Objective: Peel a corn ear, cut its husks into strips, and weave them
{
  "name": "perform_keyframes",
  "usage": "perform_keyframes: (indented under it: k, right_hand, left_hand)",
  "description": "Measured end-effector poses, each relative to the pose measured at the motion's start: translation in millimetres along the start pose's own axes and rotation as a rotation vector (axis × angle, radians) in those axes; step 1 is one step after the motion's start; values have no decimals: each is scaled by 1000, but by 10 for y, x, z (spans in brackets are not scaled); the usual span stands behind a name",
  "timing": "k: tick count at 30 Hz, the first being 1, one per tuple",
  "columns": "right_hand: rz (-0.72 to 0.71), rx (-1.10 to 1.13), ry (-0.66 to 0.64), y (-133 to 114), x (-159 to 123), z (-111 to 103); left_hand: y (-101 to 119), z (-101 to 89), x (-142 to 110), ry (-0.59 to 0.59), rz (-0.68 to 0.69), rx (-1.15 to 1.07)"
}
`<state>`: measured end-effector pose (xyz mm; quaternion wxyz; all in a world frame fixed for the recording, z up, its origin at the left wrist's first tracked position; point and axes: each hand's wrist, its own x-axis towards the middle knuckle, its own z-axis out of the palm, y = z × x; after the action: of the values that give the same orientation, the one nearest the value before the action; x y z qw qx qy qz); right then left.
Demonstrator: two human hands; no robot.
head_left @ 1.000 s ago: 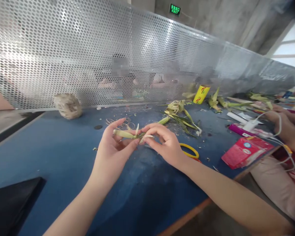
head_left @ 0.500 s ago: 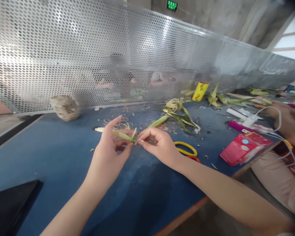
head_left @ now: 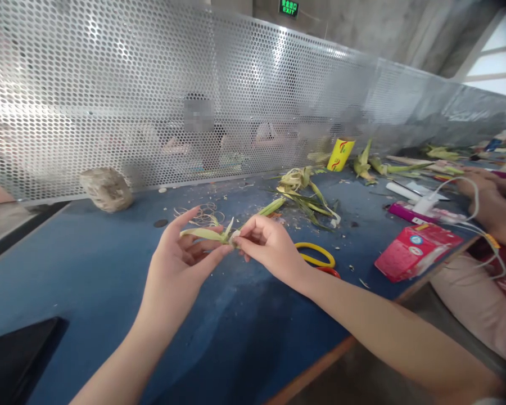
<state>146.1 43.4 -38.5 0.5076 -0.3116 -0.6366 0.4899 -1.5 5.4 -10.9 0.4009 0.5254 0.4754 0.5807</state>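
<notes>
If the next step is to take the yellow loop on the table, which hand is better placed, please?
Probably the right hand: the yellow loop lies close beside its wrist, while the left hand is farther away. Both hands are busy at the pale green strip.

Shiny perforated metal partition point(head_left: 244, 84), matt blue tabletop point(head_left: 88, 270)
Papery fibre is seen in the pale husk strip point(head_left: 200, 233), smooth plastic in the yellow scissors handle point(head_left: 332, 259), and a glossy, creased wrapping on the red packet point(head_left: 417, 254).
</notes>
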Motion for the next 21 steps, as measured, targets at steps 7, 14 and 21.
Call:
perform_keyframes:
  k: [7,14,21]
  right_hand:
    - [49,97,-158,-52,-28,42]
    - [-688,-637,46,-56,35,-175]
    - [-747,-781,116,-42,46,-230]
  left_hand:
    - [50,11,-46,-10,-28,-28]
    - [95,-8,-17,-13,-197,-159]
    - [129,-15,-22,-51,-339,-263]
